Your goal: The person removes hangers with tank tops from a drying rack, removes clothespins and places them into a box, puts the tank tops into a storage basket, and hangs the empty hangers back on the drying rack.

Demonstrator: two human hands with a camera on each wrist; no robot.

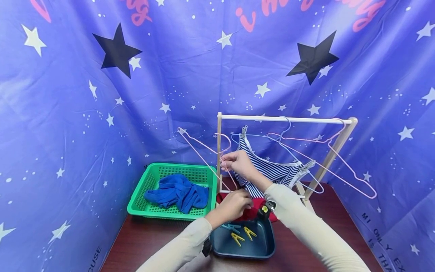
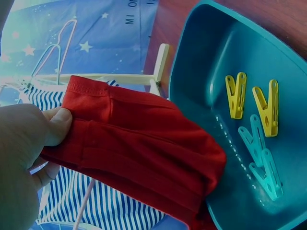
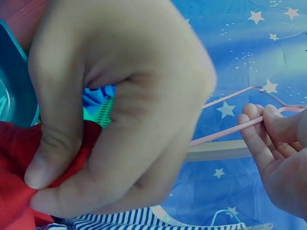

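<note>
My left hand (image 1: 234,206) pinches a red garment (image 2: 148,134) by its hemmed edge, thumb on top. The cloth hangs down beside the dark blue-green tub (image 2: 189,62). Further forward, my right hand (image 1: 239,164) holds a pink hanger (image 3: 225,132) between thumb and fingers, at the left end of the drying rack (image 1: 219,132). Close up in the right wrist view, the left hand (image 3: 120,110) hides part of the red cloth. Behind both hands a blue-and-white striped garment (image 1: 272,170) is clipped to a blue hanger (image 1: 287,126) on the rack.
Yellow clothespins (image 2: 236,96) and teal clothespins (image 2: 266,177) lie in the tub. To the left, a green basket (image 1: 136,202) holds a blue cloth (image 1: 180,192). Another pink hanger (image 1: 353,175) hangs at the rack's right end. A starry curtain (image 1: 190,75) encloses the table.
</note>
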